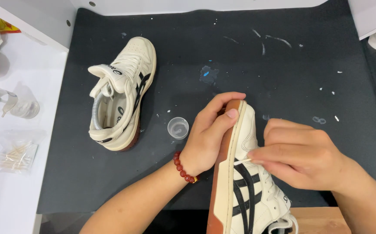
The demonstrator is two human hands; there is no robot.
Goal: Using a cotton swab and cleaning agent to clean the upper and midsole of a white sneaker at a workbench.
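two hands are working one cream leather sneaker with black stripes and a brown sole (244, 195). i'm bracing its sole edge in my left hand (209, 138), fingers wrapped around the toe, while my right hand (300, 156) is pinching a thin cotton swab (245, 160) against the side panel; i judge spot-cleaning is underway, needing light, steady strokes. the shoe is lying on its side over the dark mat (283, 69), long axis running away from me, toe pointing to the far edge.

Worktop: a white worktop (10, 203) carried a dark mat (283, 69) flecked with white and blue paint spots.
On the mat: a cream sneaker (123, 93) with black stripes lay on its side at the left; a small clear cup (178, 128) stood just beside it.
Off the mat: a bag of cotton swabs (14, 155) and a clear plastic bag (17, 103) lay on the white surface at the left.
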